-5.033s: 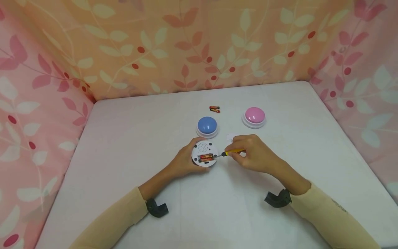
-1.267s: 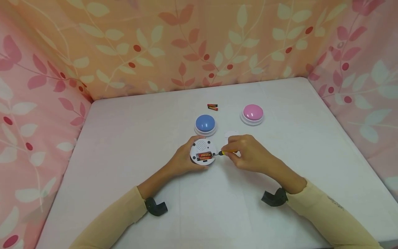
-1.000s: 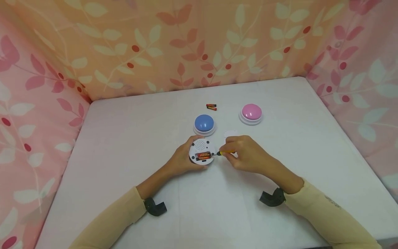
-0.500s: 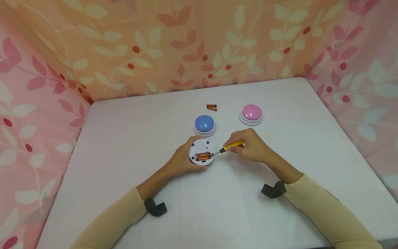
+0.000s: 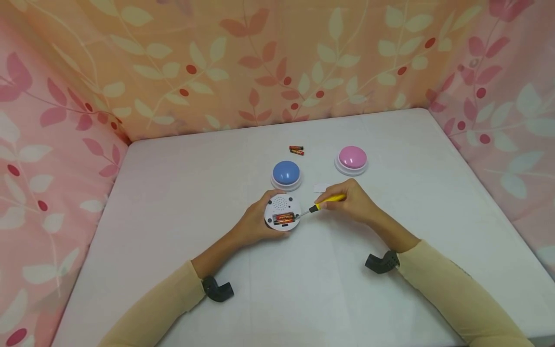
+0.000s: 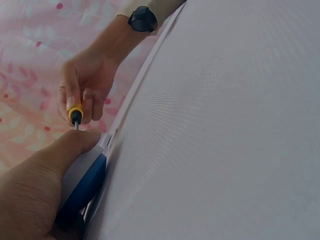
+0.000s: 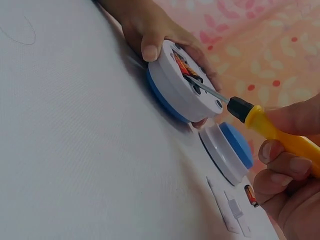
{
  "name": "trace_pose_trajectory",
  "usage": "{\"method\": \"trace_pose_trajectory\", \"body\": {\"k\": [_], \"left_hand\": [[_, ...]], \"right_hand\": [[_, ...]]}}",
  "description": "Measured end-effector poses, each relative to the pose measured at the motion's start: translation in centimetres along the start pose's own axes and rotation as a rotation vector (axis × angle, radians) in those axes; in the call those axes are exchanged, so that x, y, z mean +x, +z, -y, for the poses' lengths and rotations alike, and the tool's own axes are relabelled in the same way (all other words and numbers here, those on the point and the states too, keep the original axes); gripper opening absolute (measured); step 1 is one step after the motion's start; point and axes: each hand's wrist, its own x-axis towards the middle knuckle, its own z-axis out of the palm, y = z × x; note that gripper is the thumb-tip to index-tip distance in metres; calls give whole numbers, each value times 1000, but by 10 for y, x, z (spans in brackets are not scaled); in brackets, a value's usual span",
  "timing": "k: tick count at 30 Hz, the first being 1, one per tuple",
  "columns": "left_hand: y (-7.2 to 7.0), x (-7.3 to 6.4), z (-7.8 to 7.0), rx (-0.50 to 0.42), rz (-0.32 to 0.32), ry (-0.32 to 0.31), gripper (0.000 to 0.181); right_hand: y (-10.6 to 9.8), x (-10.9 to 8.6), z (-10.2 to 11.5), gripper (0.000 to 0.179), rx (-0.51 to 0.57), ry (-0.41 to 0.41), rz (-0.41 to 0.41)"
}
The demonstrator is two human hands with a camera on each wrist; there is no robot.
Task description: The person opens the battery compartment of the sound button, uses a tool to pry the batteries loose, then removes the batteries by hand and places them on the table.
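Observation:
My left hand point(image 5: 253, 221) grips the rim of a round white push-button buzzer point(image 5: 279, 203), held underside up with its blue dome facing down, as the right wrist view shows. Two red-and-black batteries point(image 5: 284, 218) lie in its uncovered battery compartment. Between thumb and fingers, my right hand point(image 5: 353, 200) holds a screwdriver point(image 5: 333, 198) with a yellow handle and black collar. The shaft slants down to the left, its tip at the right end of the batteries point(image 7: 187, 66). In the left wrist view my left thumb point(image 6: 75, 145) lies along the buzzer's edge, hiding the compartment.
A blue-domed buzzer point(image 5: 286, 173) stands just behind the held one, a pink-domed buzzer point(image 5: 352, 158) farther right. Two loose batteries point(image 5: 297, 150) lie at the back. A small white cover point(image 7: 227, 205) lies on the white-clothed table point(image 5: 195, 178) near my right hand. Floral curtains point(image 5: 277, 58) surround the table.
My right hand has risen and shifted slightly back, so the screwdriver slopes more steeply, its tip still at the batteries' right end. My left hand and the buzzer stay nearly in place.

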Motion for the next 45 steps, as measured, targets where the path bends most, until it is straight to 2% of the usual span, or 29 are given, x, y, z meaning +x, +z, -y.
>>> {"method": "trace_pose_trajectory", "body": {"k": [11,25,38,41,45], "left_hand": [[1,-1,2,-7,-2,-18,104],[0,0,2,-19,6,-12,105],[0,0,3,-2,3,-21,106],[0,1,3,-7,0,-21,106],[0,1,2,-16,-4,-28,105]], "right_hand": [[2,1,-8,18,87,96,-9],[2,0,-11,14,178,158,19],[1,2,-14,17,252,201,37],[0,3,-14,17,239,186,39],[-3,3,-13,14,151,157,29]]}}
